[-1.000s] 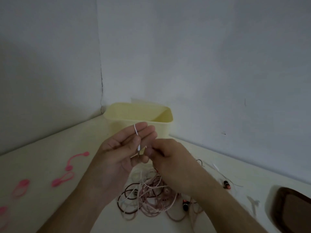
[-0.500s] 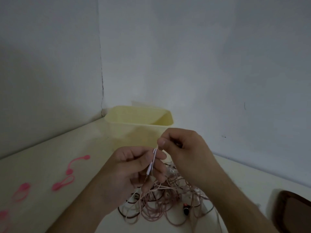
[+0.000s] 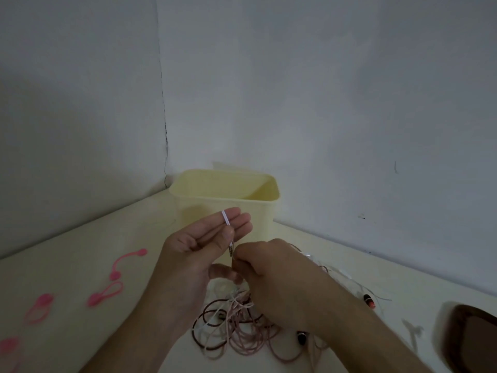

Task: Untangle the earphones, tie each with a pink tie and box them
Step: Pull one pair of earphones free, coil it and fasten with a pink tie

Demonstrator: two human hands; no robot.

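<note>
A tangle of pink, brown and white earphone cables (image 3: 236, 332) lies on the cream table under my hands. My left hand (image 3: 199, 254) is raised above it, thumb pinching a white earphone cable (image 3: 225, 218) that loops over the fingers, its metal jack plug (image 3: 230, 250) hanging down. My right hand (image 3: 271, 270) is closed on the same cable just below the plug. Several pink ties (image 3: 107, 292) lie on the table to the left. The pale yellow box (image 3: 226, 205) stands open-topped behind my hands, in the corner.
A dark brown object (image 3: 468, 337) sits at the right edge of the table. Small red and black earbuds (image 3: 369, 300) lie to the right of the tangle. Grey walls meet in a corner behind the box.
My right hand has dropped from above my left hand to just below the plug. My left hand has risen and its fingers have opened out, with the white cable looped over them.
</note>
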